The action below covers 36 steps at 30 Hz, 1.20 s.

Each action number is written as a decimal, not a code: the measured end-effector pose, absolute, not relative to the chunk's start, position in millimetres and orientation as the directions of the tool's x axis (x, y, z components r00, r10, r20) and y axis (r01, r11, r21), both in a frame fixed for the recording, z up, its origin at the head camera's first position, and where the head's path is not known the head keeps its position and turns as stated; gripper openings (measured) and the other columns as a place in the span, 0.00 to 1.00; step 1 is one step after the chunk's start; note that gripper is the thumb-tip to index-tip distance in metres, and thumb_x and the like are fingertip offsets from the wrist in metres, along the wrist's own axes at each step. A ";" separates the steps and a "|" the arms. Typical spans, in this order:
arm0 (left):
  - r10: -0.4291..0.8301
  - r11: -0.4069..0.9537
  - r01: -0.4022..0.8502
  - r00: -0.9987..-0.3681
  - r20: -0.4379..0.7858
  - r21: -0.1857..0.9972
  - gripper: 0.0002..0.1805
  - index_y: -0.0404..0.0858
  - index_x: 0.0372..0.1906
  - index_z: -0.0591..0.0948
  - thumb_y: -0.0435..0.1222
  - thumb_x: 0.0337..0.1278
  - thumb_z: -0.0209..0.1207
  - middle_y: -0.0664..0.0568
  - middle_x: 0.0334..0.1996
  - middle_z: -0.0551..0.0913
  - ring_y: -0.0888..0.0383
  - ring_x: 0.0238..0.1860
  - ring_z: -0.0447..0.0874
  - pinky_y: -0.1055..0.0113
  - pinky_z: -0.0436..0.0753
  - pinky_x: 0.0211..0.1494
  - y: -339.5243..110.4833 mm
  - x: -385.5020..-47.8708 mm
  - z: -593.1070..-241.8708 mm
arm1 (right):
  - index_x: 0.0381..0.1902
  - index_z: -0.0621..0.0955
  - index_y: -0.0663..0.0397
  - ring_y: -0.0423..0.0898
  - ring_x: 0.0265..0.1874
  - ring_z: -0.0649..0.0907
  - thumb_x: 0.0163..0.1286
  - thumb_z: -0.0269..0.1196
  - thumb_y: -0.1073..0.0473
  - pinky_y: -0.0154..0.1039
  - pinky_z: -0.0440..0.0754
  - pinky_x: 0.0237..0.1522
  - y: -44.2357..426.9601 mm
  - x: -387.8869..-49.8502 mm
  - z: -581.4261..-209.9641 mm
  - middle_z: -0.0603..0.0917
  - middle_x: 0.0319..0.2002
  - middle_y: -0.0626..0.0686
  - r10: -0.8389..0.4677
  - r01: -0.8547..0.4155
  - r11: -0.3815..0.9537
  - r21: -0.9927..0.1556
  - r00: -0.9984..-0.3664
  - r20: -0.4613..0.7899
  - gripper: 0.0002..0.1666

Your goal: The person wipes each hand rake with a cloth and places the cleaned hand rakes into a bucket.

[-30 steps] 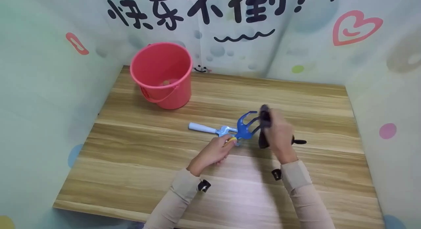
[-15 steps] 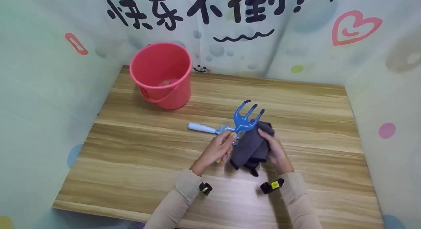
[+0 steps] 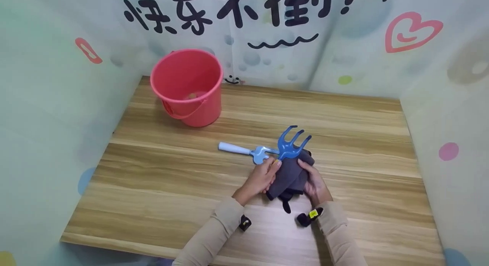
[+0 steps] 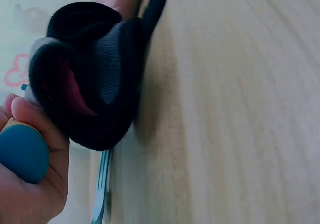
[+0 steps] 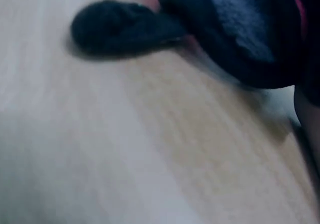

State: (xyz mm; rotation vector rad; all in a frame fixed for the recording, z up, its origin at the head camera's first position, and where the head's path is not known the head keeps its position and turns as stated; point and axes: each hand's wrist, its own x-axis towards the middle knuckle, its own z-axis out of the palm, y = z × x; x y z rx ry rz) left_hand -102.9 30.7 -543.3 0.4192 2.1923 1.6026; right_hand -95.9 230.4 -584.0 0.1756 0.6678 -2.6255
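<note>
In the head view, my left hand [image 3: 261,176] grips a blue three-pronged hand rake [image 3: 289,149], prongs pointing away from me. The rounded end of its handle [image 4: 22,154] pokes out of my fist in the left wrist view. My right hand [image 3: 317,184] holds a folded dark grey cloth [image 3: 290,178] with black edging, thumb on top, against the underside of the rake. A light blue hand fork [image 3: 260,154] lies on the table just beyond my left hand, its tines partly hidden. The right wrist view has the bunched cloth [image 5: 242,23] with a loose black loop [image 5: 120,31].
A pink bucket [image 3: 214,105] stands at the back left of the wooden table [image 3: 153,193], handle hanging down in front, with something small at its bottom. Printed fabric walls [image 3: 366,67] enclose the back and both sides.
My right hand has brought the cloth leftward and toward me, up against the rake. The rake has turned prongs-away, then shifted slightly right and nearer. The fork and bucket have stayed put.
</note>
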 end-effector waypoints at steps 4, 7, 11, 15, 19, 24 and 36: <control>0.457 0.350 0.062 -0.882 -0.112 0.935 0.18 0.40 0.34 0.68 0.51 0.70 0.42 0.58 0.13 0.67 0.66 0.06 0.62 0.74 0.64 0.08 32.5 -104.2 -546.8 | 0.42 0.78 0.60 0.52 0.37 0.86 0.75 0.40 0.61 0.44 0.84 0.38 230.7 -95.6 -583.8 0.85 0.36 0.59 -0.373 0.434 -0.797 -0.421 -0.901 -0.222 0.18; 0.454 0.373 0.079 -0.884 -0.107 0.925 0.18 0.40 0.34 0.68 0.50 0.70 0.42 0.57 0.13 0.67 0.65 0.07 0.62 0.74 0.64 0.08 30.8 -104.2 -545.8 | 0.42 0.78 0.60 0.52 0.37 0.86 0.75 0.40 0.62 0.43 0.84 0.37 230.1 -95.4 -584.4 0.86 0.36 0.59 -0.350 0.403 -0.827 -0.392 -0.915 -0.204 0.18; 0.443 0.416 0.075 -0.887 -0.130 0.906 0.18 0.40 0.34 0.68 0.50 0.70 0.42 0.57 0.14 0.66 0.64 0.08 0.62 0.74 0.64 0.09 24.9 -104.6 -542.3 | 0.42 0.78 0.60 0.51 0.37 0.86 0.73 0.47 0.65 0.43 0.84 0.38 228.5 -95.3 -585.5 0.86 0.36 0.59 -0.292 0.336 -0.880 -0.335 -0.940 -0.177 0.12; 0.453 0.461 0.074 -0.876 -0.163 0.885 0.18 0.41 0.33 0.68 0.51 0.70 0.41 0.57 0.14 0.66 0.63 0.09 0.63 0.74 0.65 0.12 17.6 -105.5 -537.4 | 0.44 0.77 0.61 0.51 0.39 0.85 0.69 0.53 0.67 0.43 0.83 0.42 229.5 -96.5 -587.0 0.85 0.38 0.59 -0.255 0.279 -0.919 -0.280 -0.959 -0.120 0.08; 0.455 0.503 0.081 -0.871 -0.184 0.861 0.17 0.41 0.32 0.67 0.50 0.70 0.41 0.57 0.14 0.67 0.64 0.10 0.64 0.74 0.64 0.13 10.3 -105.2 -534.4 | 0.47 0.77 0.61 0.50 0.44 0.83 0.69 0.53 0.65 0.42 0.79 0.49 231.4 -97.8 -588.9 0.84 0.43 0.58 -0.236 0.239 -0.937 -0.256 -0.971 -0.045 0.11; 0.447 0.537 0.053 -0.864 -0.230 0.842 0.17 0.42 0.32 0.68 0.50 0.70 0.42 0.57 0.11 0.67 0.63 0.08 0.65 0.74 0.64 0.11 2.2 -104.3 -532.2 | 0.51 0.76 0.60 0.50 0.49 0.80 0.73 0.47 0.62 0.44 0.76 0.54 232.6 -98.8 -590.1 0.82 0.48 0.57 -0.197 0.193 -0.950 -0.246 -0.980 -0.007 0.15; 0.439 0.409 0.007 -0.878 -0.190 0.913 0.21 0.39 0.37 0.73 0.53 0.67 0.45 0.56 0.10 0.68 0.63 0.06 0.63 0.72 0.64 0.08 -13.8 -110.1 -516.9 | 0.47 0.78 0.60 0.51 0.44 0.82 0.75 0.45 0.58 0.43 0.78 0.50 235.2 -100.0 -586.5 0.83 0.44 0.57 -0.076 0.081 -0.989 -0.126 -0.996 -0.045 0.17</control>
